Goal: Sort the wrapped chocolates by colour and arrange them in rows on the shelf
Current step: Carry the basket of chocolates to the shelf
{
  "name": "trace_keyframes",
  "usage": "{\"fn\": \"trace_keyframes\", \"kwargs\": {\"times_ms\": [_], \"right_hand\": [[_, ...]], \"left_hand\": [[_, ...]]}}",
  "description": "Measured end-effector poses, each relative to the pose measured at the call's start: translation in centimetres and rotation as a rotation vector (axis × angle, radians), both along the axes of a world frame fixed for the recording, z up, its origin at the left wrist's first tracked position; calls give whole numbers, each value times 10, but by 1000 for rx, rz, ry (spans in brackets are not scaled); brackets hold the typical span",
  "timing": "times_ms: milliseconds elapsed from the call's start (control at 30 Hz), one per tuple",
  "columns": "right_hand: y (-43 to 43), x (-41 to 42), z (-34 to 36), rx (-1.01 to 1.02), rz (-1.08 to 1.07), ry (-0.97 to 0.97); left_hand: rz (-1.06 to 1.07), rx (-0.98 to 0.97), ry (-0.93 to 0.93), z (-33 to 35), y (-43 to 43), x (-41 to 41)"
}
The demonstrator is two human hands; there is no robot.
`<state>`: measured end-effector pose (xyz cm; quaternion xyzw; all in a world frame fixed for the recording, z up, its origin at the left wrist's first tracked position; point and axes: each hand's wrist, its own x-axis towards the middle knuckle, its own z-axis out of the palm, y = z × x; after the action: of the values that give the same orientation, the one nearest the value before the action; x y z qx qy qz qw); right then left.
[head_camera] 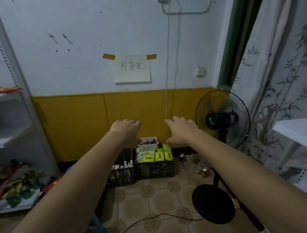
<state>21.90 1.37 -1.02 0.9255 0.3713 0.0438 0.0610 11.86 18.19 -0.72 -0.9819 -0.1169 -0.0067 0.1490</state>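
1. Two bare forearms are stretched forward from the bottom corners of the head view, over a patterned tile floor (pixel 154 198).
2. Both hands are seen palm-down with fingers spread and slack; nothing is gripped. The left hand (pixel 126 130) and the right hand (pixel 180 129) are held apart, above and to either side of a small white basket (pixel 148 147).
3. Wrapped chocolates (pixel 147 142) are seen as a dark, jumbled heap inside that basket; their number, colours and the way each piece points cannot be told at this size.
4. The basket is set with its long axis across the view, on green-and-yellow packets (pixel 154 155) that fill the right one of two black crates (pixel 154 168). The crates are placed side by side against the yellow lower wall.
5. One standing fan (pixel 222 118) is placed right of the crates, with two cans (pixel 182 157) on the floor between.
6. White shelving (pixel 9 141) is seen at the left edge, with colourful packets on its lowest shelf.
7. One paper notice (pixel 131 68) is taped to the wall.
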Motion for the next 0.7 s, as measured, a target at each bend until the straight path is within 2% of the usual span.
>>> {"fn": "trace_keyframes", "kwargs": {"times_ms": [167, 433, 700], "right_hand": [[56, 41, -18, 60, 4, 61], [110, 118, -60, -39, -73, 137], [182, 256, -113, -107, -40, 218]], "left_hand": [[-35, 6, 4, -15, 62, 46], [-75, -65, 107, -68, 123, 119], [-22, -78, 206, -109, 191, 241]]}}
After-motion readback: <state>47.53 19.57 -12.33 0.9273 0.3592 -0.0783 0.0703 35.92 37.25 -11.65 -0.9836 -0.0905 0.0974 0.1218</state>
